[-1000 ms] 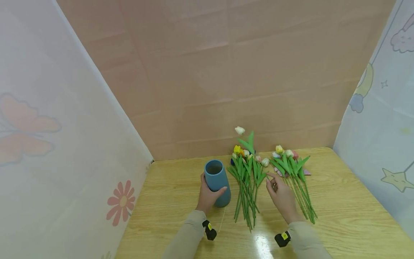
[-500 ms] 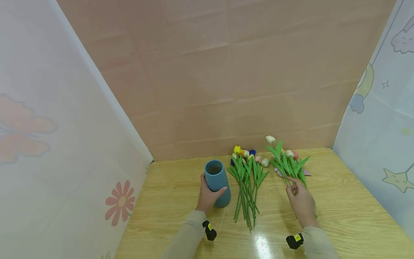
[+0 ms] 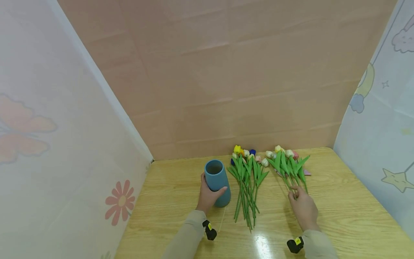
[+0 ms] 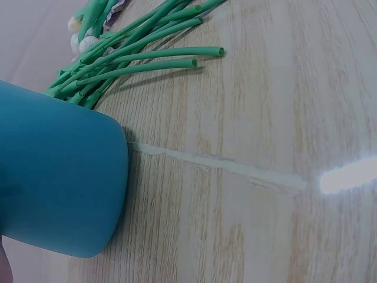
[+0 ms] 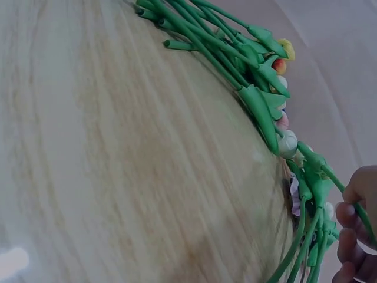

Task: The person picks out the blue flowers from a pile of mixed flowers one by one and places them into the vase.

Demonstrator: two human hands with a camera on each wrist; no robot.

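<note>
A blue vase (image 3: pixel 221 185) stands upright on the table, and my left hand (image 3: pixel 206 197) grips it from the left with the thumb across its front. Its lower side and base (image 4: pixel 65 177) fill the left of the left wrist view. My right hand (image 3: pixel 303 209) pinches the green stem of an artificial white tulip (image 3: pixel 269 154), whose head lies over the left side of the right-hand tulip bunch (image 3: pixel 300 165). That stem (image 5: pixel 334 178) passes between the thumb and fingers in the right wrist view. The hand covers the bunch's lower stems in the head view.
Between the vase and my right hand lies another bunch of tulips (image 3: pixel 247 194), with yellow, white, pink and blue heads toward the back wall (image 3: pixel 207 118). A pale scratch-like streak (image 4: pixel 218 163) runs along the table from the vase's base. Printed cloth walls border both sides.
My right hand has carried the white tulip from above the middle bunch rightward, then lowered it onto the right bunch. The left hand and the vase have stayed put.
</note>
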